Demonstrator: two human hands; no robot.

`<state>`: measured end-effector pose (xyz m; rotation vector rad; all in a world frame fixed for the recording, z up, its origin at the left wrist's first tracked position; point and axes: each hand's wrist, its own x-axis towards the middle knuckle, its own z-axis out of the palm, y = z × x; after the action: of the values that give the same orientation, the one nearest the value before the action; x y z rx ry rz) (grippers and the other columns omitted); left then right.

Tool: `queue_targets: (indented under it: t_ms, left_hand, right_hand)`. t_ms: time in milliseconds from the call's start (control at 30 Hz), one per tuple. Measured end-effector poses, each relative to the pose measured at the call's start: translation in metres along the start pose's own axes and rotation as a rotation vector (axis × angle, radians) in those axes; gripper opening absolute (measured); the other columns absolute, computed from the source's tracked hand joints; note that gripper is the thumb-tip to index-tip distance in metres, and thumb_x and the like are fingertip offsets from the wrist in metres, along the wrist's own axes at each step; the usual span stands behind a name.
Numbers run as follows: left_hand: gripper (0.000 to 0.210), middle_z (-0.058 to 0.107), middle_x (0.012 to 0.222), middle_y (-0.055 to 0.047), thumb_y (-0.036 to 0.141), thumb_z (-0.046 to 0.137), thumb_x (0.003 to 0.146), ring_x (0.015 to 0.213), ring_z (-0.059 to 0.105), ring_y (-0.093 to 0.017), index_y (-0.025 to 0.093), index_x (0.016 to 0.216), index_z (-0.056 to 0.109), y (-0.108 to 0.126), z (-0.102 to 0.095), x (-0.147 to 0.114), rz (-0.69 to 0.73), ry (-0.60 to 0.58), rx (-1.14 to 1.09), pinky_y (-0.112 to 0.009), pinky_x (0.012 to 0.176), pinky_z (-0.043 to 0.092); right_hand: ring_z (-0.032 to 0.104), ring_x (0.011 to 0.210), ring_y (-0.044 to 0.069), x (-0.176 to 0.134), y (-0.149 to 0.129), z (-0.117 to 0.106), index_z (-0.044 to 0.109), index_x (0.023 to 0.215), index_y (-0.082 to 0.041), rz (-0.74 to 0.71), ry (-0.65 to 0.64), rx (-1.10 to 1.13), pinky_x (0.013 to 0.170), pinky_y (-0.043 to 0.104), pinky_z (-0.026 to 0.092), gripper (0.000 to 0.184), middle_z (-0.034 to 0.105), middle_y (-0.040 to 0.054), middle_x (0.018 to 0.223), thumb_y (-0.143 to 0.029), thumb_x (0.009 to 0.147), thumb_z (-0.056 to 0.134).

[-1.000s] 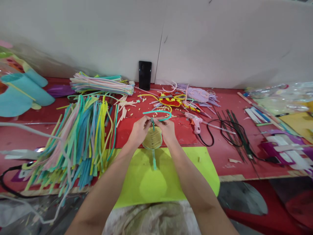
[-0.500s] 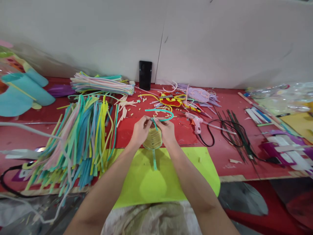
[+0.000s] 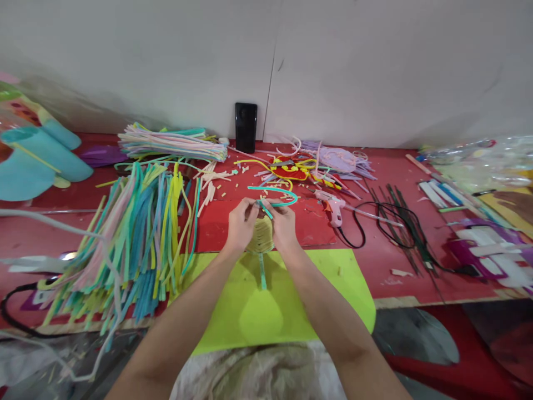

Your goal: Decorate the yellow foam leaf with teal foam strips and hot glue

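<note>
The teal strip point(image 3: 295, 196) is held above the middle of the bench point(image 3: 387, 166), over a flat red sheet point(image 3: 314, 228). It is bent into a sideways hook, its long axis running left to right, parallel to the bench's back edge. The bend faces the right end of the bench, and the free upper arm doubles back to point at the left end. A short tail pokes out between the fingertips, slanting towards the bench's front edge and a little right.

Both grips are closed to a fingertip pinch on the strip: the left hand point(image 3: 241, 225) at its left part, the right hand point(image 3: 285, 225) just beside it, where the lower arm of the hook comes in. Between the wrists shows a rounded yellow piece point(image 3: 261, 236), its pale green stem point(image 3: 262, 272) pointing straight at the front edge, above a lime sheet point(image 3: 333, 305) that hangs past that edge. Whether either hand touches the yellow piece, I cannot tell.

Near the right back corner lies clear plastic wrapping point(image 3: 499, 161); its contents cannot be made out. Towards the left back corner stands a pale blue roll point(image 3: 54, 153), its inside hidden. A pink glue gun point(image 3: 334, 212) lies right of the hands.
</note>
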<state>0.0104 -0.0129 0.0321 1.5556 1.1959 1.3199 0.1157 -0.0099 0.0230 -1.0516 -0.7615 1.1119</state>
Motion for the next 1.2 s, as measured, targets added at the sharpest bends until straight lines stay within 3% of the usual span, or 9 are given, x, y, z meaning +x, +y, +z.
queue_targets:
  t_ms: [100, 267, 400, 533, 700, 933, 1200]
  left_hand:
    - [0.015, 0.062, 0.075, 0.000, 0.031, 0.047, 0.090, 0.069, 0.061, -0.012, 0.020, 0.083, 0.054, -0.001, 0.006, -0.003, -0.023, 0.057, -0.003, -0.025, 0.070, 0.050]
    - [0.024, 0.062, 0.080, -0.002, 0.037, 0.038, 0.093, 0.073, 0.061, -0.013, 0.020, 0.084, 0.052, -0.008, 0.002, 0.004, -0.019, -0.049, -0.065, -0.027, 0.072, 0.051]
    - [0.018, 0.063, 0.084, -0.001, 0.037, 0.048, 0.089, 0.076, 0.062, -0.013, 0.020, 0.090, 0.054, -0.012, -0.008, 0.010, 0.038, -0.074, 0.024, -0.026, 0.073, 0.050]
    - [0.014, 0.063, 0.081, -0.001, 0.032, 0.050, 0.088, 0.076, 0.061, -0.013, 0.020, 0.087, 0.056, -0.011, -0.013, 0.012, 0.077, -0.114, 0.082, -0.025, 0.074, 0.048]
    - [0.014, 0.064, 0.082, -0.001, 0.031, 0.049, 0.088, 0.076, 0.060, -0.013, 0.020, 0.087, 0.056, -0.009, -0.016, 0.015, 0.080, -0.074, 0.108, -0.024, 0.074, 0.047]
    - [0.012, 0.065, 0.082, -0.001, 0.030, 0.051, 0.086, 0.079, 0.062, -0.014, 0.020, 0.088, 0.058, -0.012, -0.017, 0.016, 0.082, -0.126, 0.089, -0.026, 0.077, 0.048]
    - [0.013, 0.063, 0.081, -0.001, 0.030, 0.047, 0.089, 0.076, 0.061, -0.013, 0.019, 0.088, 0.055, -0.008, -0.006, 0.007, 0.094, 0.014, 0.125, -0.025, 0.075, 0.048]
  right_hand:
    - [0.063, 0.072, 0.016, -0.001, 0.002, 0.002, 0.069, 0.073, -0.021, 0.037, 0.018, 0.062, 0.073, 0.032, 0.051, 0.021, 0.070, -0.0001, 0.076, -0.038, 0.062, 0.076]
    - [0.066, 0.075, 0.019, 0.004, -0.002, -0.003, 0.070, 0.075, -0.022, 0.069, 0.001, 0.019, 0.077, 0.036, 0.051, 0.026, 0.072, 0.0011, 0.076, -0.042, 0.060, 0.076]
    - [0.066, 0.072, 0.018, 0.006, -0.004, -0.007, 0.071, 0.071, -0.022, 0.055, -0.041, -0.002, 0.076, 0.034, 0.051, 0.022, 0.071, 0.0001, 0.073, -0.039, 0.059, 0.078]
    - [0.066, 0.075, 0.019, 0.006, -0.004, -0.009, 0.072, 0.073, -0.022, -0.013, -0.083, -0.097, 0.076, 0.033, 0.051, 0.023, 0.072, 0.0012, 0.076, -0.042, 0.063, 0.076]
    - [0.067, 0.074, 0.020, 0.004, -0.007, -0.007, 0.073, 0.079, -0.020, 0.072, -0.150, -0.032, 0.069, 0.032, 0.053, 0.036, 0.072, 0.0044, 0.079, -0.055, 0.073, 0.064]
    - [0.065, 0.074, 0.017, 0.008, -0.011, -0.009, 0.072, 0.079, -0.023, -0.008, -0.152, -0.151, 0.069, 0.029, 0.052, 0.025, 0.071, 0.0014, 0.080, -0.044, 0.066, 0.074]
    - [0.065, 0.078, 0.018, 0.003, 0.000, -0.001, 0.071, 0.079, -0.022, -0.011, -0.040, -0.069, 0.080, 0.033, 0.051, 0.024, 0.072, 0.0011, 0.080, -0.043, 0.067, 0.073]
